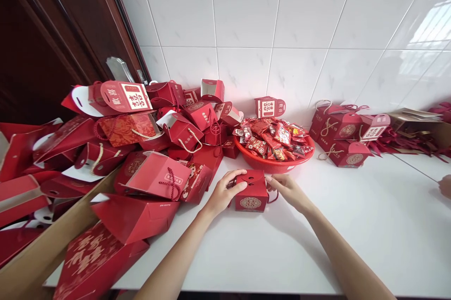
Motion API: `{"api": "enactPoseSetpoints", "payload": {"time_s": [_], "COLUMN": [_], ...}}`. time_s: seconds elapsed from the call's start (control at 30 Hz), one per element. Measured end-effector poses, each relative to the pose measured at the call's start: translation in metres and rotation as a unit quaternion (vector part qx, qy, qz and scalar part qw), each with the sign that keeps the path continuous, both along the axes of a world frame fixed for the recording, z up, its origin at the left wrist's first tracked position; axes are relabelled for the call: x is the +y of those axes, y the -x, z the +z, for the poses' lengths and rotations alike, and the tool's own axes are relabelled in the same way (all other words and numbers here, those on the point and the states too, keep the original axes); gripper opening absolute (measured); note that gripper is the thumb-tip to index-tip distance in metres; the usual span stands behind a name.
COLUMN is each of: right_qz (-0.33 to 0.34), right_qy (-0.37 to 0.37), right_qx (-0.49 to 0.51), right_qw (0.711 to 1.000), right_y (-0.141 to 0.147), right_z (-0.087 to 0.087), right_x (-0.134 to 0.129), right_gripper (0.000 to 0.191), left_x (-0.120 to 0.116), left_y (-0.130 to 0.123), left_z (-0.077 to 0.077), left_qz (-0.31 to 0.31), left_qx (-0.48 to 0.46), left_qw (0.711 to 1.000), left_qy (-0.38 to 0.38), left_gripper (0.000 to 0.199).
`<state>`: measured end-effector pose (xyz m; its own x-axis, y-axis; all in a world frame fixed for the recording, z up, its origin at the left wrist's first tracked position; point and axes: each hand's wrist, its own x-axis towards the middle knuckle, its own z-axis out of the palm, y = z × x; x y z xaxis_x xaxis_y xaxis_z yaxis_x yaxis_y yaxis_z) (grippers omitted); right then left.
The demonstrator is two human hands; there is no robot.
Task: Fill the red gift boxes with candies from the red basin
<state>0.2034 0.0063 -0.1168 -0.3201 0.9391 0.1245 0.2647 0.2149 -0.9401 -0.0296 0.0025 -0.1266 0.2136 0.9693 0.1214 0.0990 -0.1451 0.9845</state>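
Note:
A small red gift box (pixel 251 196) with a round gold emblem stands upright on the white table in front of me. Its top flaps are folded over, and two holes show in them. My left hand (pixel 227 192) holds it from the left, thumb on the lid and fingers around the far side. At the upper right edge of the box, my right hand (pixel 283 189) is closed in a pinch; whether on the flap or the cord is hard to see. A dark red cord (pixel 274 197) loops out beneath those fingers.
Behind the box sits a red plastic basket (pixel 269 163) heaped with wrapped sweets (pixel 271 140). Many red gift boxes (pixel 155 175) pile up on the left around a cardboard edge (pixel 70 229). More boxes (pixel 338 133) stand at right. Another person's hand (pixel 446 186) shows at the far right edge.

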Motion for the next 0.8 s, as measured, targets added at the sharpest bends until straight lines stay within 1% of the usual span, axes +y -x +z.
{"api": "enactPoseSetpoints", "payload": {"time_s": [0.07, 0.17, 0.27, 0.33, 0.4, 0.5, 0.6, 0.67, 0.73, 0.8], "right_qz": [0.012, -0.014, -0.04, -0.042, -0.035, -0.03, -0.042, -0.049, -0.047, -0.042], "right_qy": [0.018, 0.012, 0.004, -0.011, -0.031, -0.076, -0.146, -0.174, -0.173, -0.155], "right_qx": [0.084, 0.181, 0.205, 0.182, 0.144, 0.067, -0.014, -0.045, -0.055, -0.052], "right_qw": [0.996, 0.983, 0.978, 0.982, 0.988, 0.994, 0.988, 0.982, 0.982, 0.986], "right_y": [-0.003, -0.008, -0.01, -0.008, -0.003, 0.006, 0.012, 0.013, 0.011, 0.008], "right_z": [0.008, 0.016, 0.018, 0.017, 0.016, 0.013, 0.01, 0.008, 0.009, 0.012], "right_x": [-0.002, -0.005, -0.005, -0.006, -0.006, -0.007, -0.007, -0.005, -0.004, -0.002], "right_gripper": [0.051, 0.044, 0.04, 0.041, 0.043, 0.042, 0.039, 0.039, 0.039, 0.04], "left_x": [0.0, -0.001, -0.005, -0.006, -0.007, -0.006, -0.004, -0.002, 0.0, 0.004], "left_y": [0.001, 0.003, 0.003, 0.001, -0.002, -0.007, -0.007, -0.005, 0.0, 0.003], "left_z": [-0.001, -0.001, 0.0, 0.001, 0.001, 0.001, 0.005, 0.012, 0.023, 0.038], "left_qz": [0.003, 0.014, 0.036, 0.046, 0.053, 0.074, 0.095, 0.104, 0.124, 0.147], "left_qx": [0.022, 0.103, 0.189, 0.207, 0.189, 0.13, 0.047, -0.01, -0.053, -0.081], "left_qw": [1.0, 0.993, 0.978, 0.974, 0.978, 0.987, 0.994, 0.994, 0.991, 0.986], "left_qy": [-0.015, -0.054, -0.074, -0.075, -0.071, -0.058, -0.034, -0.004, 0.013, -0.011], "left_gripper": [0.044, 0.044, 0.048, 0.049, 0.052, 0.053, 0.049, 0.046, 0.043, 0.038]}}
